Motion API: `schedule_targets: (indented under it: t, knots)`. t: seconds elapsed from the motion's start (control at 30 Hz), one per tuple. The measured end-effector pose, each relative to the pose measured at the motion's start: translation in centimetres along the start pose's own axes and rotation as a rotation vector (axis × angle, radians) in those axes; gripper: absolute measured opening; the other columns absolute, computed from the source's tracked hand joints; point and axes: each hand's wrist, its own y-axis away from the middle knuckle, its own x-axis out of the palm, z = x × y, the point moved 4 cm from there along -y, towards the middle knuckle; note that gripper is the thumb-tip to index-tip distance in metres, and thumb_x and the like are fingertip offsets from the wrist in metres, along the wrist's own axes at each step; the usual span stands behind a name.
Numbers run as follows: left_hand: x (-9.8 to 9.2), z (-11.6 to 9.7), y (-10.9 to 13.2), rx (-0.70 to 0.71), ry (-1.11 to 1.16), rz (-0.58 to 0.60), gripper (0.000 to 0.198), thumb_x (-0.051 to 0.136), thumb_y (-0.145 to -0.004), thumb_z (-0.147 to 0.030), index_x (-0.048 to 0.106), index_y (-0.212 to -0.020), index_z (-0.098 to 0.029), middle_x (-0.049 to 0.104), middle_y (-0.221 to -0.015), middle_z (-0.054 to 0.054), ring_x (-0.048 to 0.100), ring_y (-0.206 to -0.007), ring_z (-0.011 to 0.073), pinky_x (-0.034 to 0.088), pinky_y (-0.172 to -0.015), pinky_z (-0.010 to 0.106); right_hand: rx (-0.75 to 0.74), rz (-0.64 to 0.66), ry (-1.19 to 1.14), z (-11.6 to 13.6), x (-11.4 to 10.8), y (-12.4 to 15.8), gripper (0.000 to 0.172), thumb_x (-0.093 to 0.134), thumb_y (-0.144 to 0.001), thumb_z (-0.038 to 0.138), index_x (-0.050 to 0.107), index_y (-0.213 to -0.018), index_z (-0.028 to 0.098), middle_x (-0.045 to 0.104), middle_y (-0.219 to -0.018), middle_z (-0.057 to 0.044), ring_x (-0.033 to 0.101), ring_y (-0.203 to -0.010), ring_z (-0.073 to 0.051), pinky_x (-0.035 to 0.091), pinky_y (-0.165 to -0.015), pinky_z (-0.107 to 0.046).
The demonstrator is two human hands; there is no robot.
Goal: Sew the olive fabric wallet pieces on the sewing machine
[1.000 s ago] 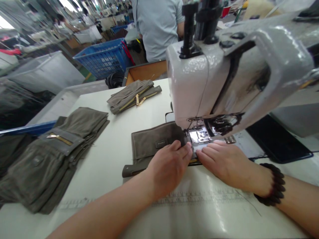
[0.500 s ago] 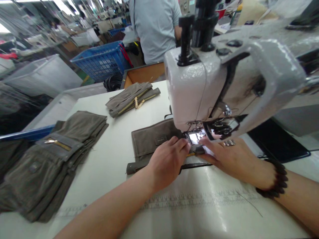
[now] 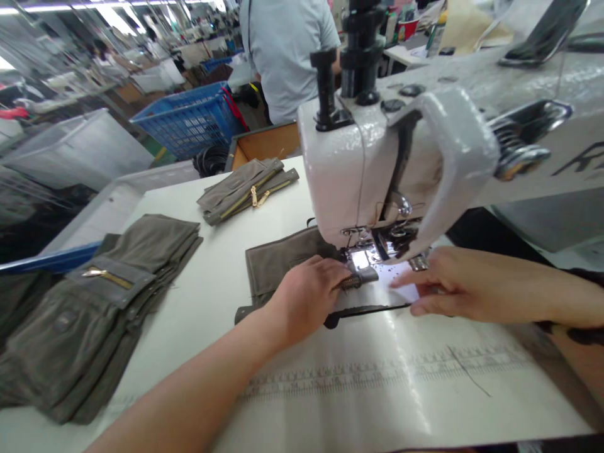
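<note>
While the left hand (image 3: pixel 306 292) presses the olive-grey zippered fabric panel (image 3: pixel 276 264) flat on the white table (image 3: pixel 377 390), fingertips at its end under the white sewing machine (image 3: pixel 349 170), the right hand (image 3: pixel 448 283) lies open (holding nothing) beside the needle. This looks like positioning, and feeding calls for a straight edge.
</note>
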Motion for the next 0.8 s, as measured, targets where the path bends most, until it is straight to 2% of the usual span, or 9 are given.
schedule_targets:
  t: [0.07, 0.1, 0.17, 0.27, 0.37, 0.5, 0.7, 0.8]
  knots:
    - [0.5, -0.9, 0.2, 0.139, -0.149, 0.057, 0.024, 0.049, -0.079, -0.009, 0.059, -0.101, -0.012, 0.063, -0.104, 0.009, 0.058, -0.092, 0.0205, 0.049, -0.082, 0.035, -0.063, -0.01, 0.067, 0.4, 0.1, 0.2, 0.007, 0.059, -0.078, 0.025, 0.065, -0.082, 0.023, 0.055, -0.052, 0.005, 0.049, -0.046, -0.009, 0.03, -0.047, -0.021]
    - [0.7, -1.1, 0.4, 0.178, -0.2, 0.066, 0.023, 0.048, -0.08, -0.01, 0.059, -0.101, -0.011, 0.063, -0.103, 0.009, 0.058, -0.092, 0.0209, 0.049, -0.081, 0.035, -0.075, -0.079, 0.146, 0.6, 0.3, 0.2, 0.007, 0.06, -0.078, 0.025, 0.065, -0.082, 0.022, 0.057, -0.055, 0.004, 0.051, -0.049, -0.011, 0.031, -0.048, -0.023]
    - [1.0, -1.1, 0.6, 0.209, -0.239, 0.039, 0.022, 0.048, -0.082, -0.011, 0.058, -0.101, -0.01, 0.063, -0.101, 0.009, 0.058, -0.09, 0.0207, 0.049, -0.079, 0.034, -0.091, -0.299, 0.357, 1.4, 0.8, -0.1, 0.012, 0.062, -0.076, 0.029, 0.065, -0.083, 0.02, 0.061, -0.063, -0.001, 0.055, -0.056, -0.017, 0.032, -0.05, -0.027]
    - [1.1, -1.0, 0.8, 0.246, -0.252, -0.043, 0.022, 0.046, -0.083, -0.012, 0.056, -0.103, -0.009, 0.063, -0.1, 0.009, 0.057, -0.09, 0.0193, 0.048, -0.081, 0.032, -0.191, -0.438, 0.539, 2.5, 2.5, -0.7, 0.018, 0.056, -0.081, 0.029, 0.063, -0.089, 0.014, 0.062, -0.073, -0.006, 0.055, -0.06, -0.019, 0.033, -0.051, -0.03]
    - [1.0, -1.2, 0.9, 0.292, -0.3, -0.092, 0.024, 0.041, -0.084, -0.01, 0.056, -0.102, -0.007, 0.063, -0.098, 0.009, 0.057, -0.087, 0.0183, 0.049, -0.081, 0.031, -0.285, -0.473, 0.576, 3.0, 3.6, -1.0, 0.02, 0.042, -0.087, 0.018, 0.061, -0.084, 0.012, 0.06, -0.074, -0.006, 0.052, -0.06, -0.017, 0.032, -0.051, -0.03]
    - [1.1, -1.4, 1.1, 0.326, -0.343, -0.135, 0.023, 0.039, -0.083, -0.008, 0.058, -0.096, -0.005, 0.064, -0.089, 0.009, 0.057, -0.08, 0.0175, 0.05, -0.077, 0.029, -0.33, -0.451, 0.583, 3.0, 3.9, -1.1, 0.028, 0.032, -0.087, 0.009, 0.059, -0.08, 0.012, 0.054, -0.068, -0.004, 0.048, -0.055, -0.015, 0.028, -0.049, -0.03]
    - [1.0, -1.0, 1.6, 0.31, -0.193, -0.296, 0.021, 0.038, -0.086, -0.01, 0.058, -0.094, -0.006, 0.063, -0.087, 0.008, 0.057, -0.081, 0.0159, 0.05, -0.077, 0.027, -0.359, -0.457, 0.598, 3.3, 3.8, -0.9, 0.031, 0.028, -0.084, 0.003, 0.057, -0.078, 0.011, 0.054, -0.068, -0.005, 0.048, -0.055, -0.014, 0.025, -0.048, -0.029]
    - [0.7, -0.9, 1.6, 0.28, -0.154, -0.356, 0.021, 0.038, -0.087, -0.01, 0.059, -0.09, -0.008, 0.065, -0.085, 0.007, 0.058, -0.077, 0.0143, 0.052, -0.074, 0.025, -0.367, -0.51, 0.597, 3.4, 3.7, -0.8, 0.034, 0.026, -0.083, 0.001, 0.057, -0.075, 0.012, 0.055, -0.069, -0.005, 0.046, -0.053, -0.014, 0.024, -0.047, -0.03]
